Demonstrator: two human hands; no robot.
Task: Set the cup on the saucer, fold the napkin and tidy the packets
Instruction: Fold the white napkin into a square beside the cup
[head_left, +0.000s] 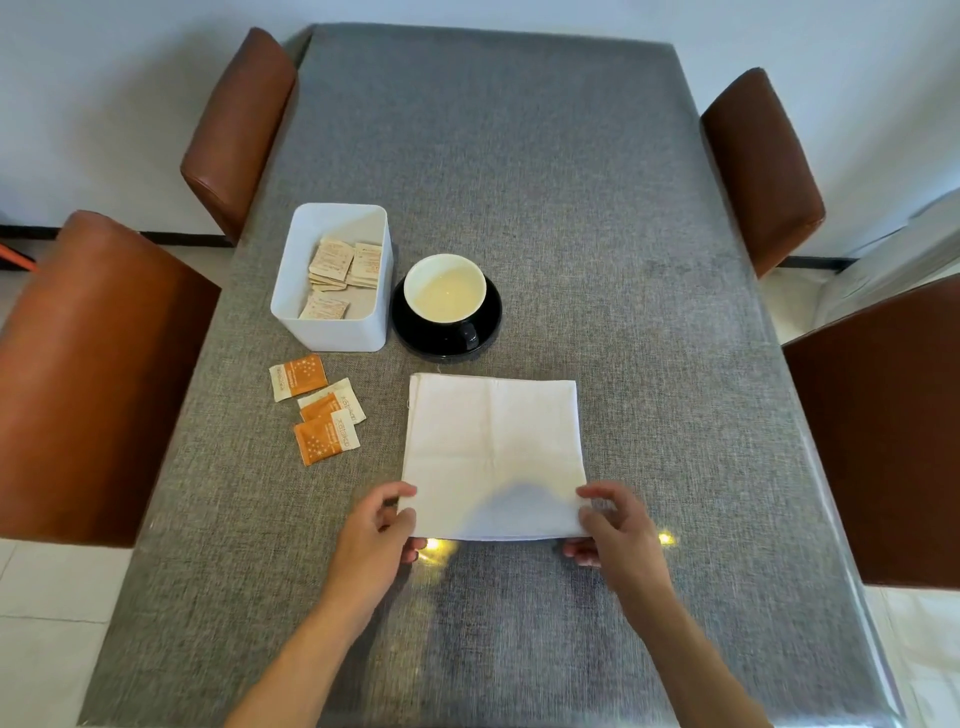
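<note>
Fingertips of the left hand (376, 522) and right hand (613, 522) are being closed on the near corners of the white napkin (493, 452), lying flat near the table's (571, 182) middle. Uneven lifting is being risked, skewing the fold or brushing the loose packets (317, 408) at left. Brown chairs (239, 130) are being seen around the glossy grey surface.

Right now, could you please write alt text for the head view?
Both hands, left hand and right hand, pinch the near corners of a white napkin on a grey table. Beyond sit a cup on a black saucer, a packet box and three loose orange packets.
</note>
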